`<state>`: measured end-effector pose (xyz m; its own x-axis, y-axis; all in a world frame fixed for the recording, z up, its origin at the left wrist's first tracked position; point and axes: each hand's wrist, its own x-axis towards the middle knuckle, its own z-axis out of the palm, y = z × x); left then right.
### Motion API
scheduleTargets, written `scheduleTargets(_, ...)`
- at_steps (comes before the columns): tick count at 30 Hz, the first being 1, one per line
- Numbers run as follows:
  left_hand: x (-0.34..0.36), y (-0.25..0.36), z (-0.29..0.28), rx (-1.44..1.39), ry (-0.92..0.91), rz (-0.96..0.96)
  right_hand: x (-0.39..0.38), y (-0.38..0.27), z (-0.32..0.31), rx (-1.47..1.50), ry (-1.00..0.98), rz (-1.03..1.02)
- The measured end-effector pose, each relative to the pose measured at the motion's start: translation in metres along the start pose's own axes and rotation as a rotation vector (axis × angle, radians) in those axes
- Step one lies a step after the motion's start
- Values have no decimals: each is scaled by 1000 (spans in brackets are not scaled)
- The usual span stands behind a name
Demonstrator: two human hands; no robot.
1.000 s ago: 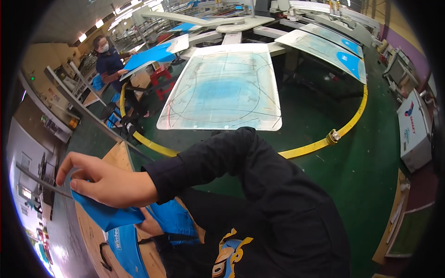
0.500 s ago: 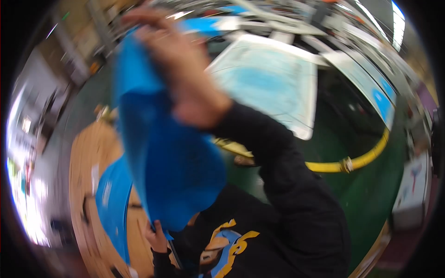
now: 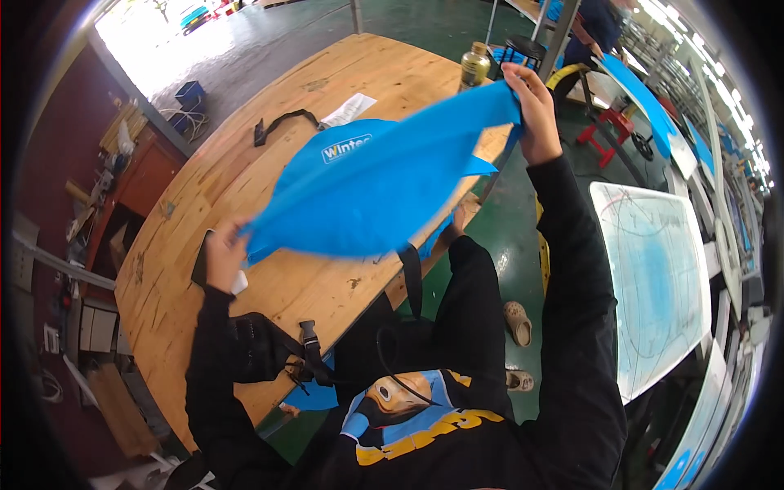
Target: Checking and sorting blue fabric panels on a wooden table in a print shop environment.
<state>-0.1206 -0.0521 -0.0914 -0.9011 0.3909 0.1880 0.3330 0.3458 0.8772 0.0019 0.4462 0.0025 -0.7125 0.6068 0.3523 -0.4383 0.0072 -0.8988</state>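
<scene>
A thin, flexible blue sheet (image 3: 392, 204) is stretched between my hands, slightly blurred by motion. My left hand (image 3: 224, 255) pinches its left end, above a dark flat object on the table. The far right corner is gripped by my right hand (image 3: 535, 114), raised higher than the left. Partly covered by the held sheet, another blue piece (image 3: 314, 159) with a printed white label lies on the wooden table (image 3: 384, 69). A crumpled white paper (image 3: 349, 109) and a black strap (image 3: 286, 122) lie beyond it.
A yellowish bottle (image 3: 474, 67) stands at the table's far right edge. Near me is a black pouch (image 3: 260, 349) with a buckled strap. To the right are a white board (image 3: 653, 286) with a blue tint, a red stool (image 3: 606, 135) and another person (image 3: 600, 31).
My view has swung to the left, over the table. The blue sheet, hanging upright under my raised right hand before, is now spread sideways between both hands.
</scene>
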Motion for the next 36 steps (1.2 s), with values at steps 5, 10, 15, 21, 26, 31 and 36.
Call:
scheduleTargets(5, 70, 26, -34, 327, 341, 424, 69, 24, 26, 60, -93, -166)
scheduleTargets(10, 69, 3, -3, 532, 346, 535, 75, 99, -2, -386, -130, -88)
scheduleTargets(15, 52, -64, 23, 720, 85, 589, 54, 194, -58, -737, -299, 75)
scheduleTargets(21, 42, -83, 25, 733, -87, 476, 28, 223, -72, -976, -326, 111)
scheduleTargets(26, 41, -77, 21, 681, -150, 387, 30, 209, -77, -1030, -313, 124)
scheduleTargets(31, 36, -73, 9, 653, -173, 352, 24, 191, -70, -1148, -217, 147)
scheduleTargets(36, 37, -73, 2, 619, -291, 298, 19, 194, -110, -1291, -177, 94)
